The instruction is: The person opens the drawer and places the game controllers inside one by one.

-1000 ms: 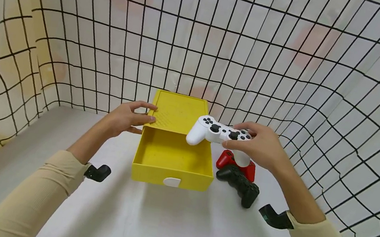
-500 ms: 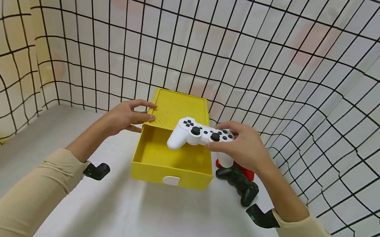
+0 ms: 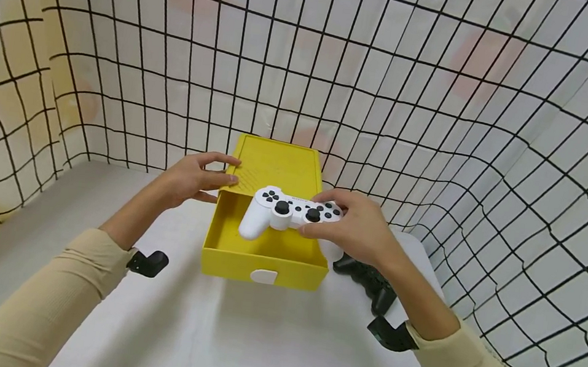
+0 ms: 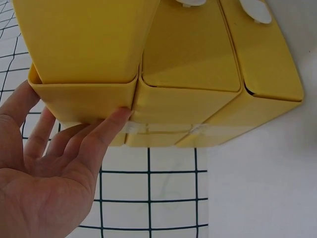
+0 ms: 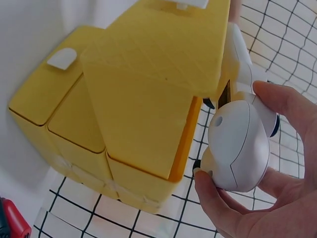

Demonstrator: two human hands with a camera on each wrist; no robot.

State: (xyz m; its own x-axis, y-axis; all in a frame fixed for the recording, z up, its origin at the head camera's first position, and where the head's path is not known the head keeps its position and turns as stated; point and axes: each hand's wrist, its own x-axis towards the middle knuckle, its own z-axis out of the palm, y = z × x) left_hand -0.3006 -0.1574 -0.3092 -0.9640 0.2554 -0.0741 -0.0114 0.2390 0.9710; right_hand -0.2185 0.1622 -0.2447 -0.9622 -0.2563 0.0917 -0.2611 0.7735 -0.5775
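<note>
A yellow drawer unit (image 3: 281, 166) stands on the white table, its top drawer (image 3: 263, 269) pulled out toward me with a bare floor inside. My left hand (image 3: 188, 179) rests against the unit's left side, fingers extended; in the left wrist view, fingertips (image 4: 121, 115) touch the wall of the top compartment. A white game controller (image 3: 261, 219) hangs over the drawer, face up and slightly tilted. My right hand (image 3: 358, 226) pinches its right end between thumb and fingers. The right wrist view shows the controller's rounded grip (image 5: 240, 146) between them.
A black game controller (image 3: 368, 277) lies on the table right of the drawer, partly behind my right forearm. Part of a red controller (image 5: 16, 220) shows in the right wrist view. Black wire mesh (image 3: 300, 54) encloses the table at the back and sides.
My right hand has carried the white controller left and toward me, from the drawer's right edge to over its middle. It now hides the red controller in the head view. My left hand stays put.
</note>
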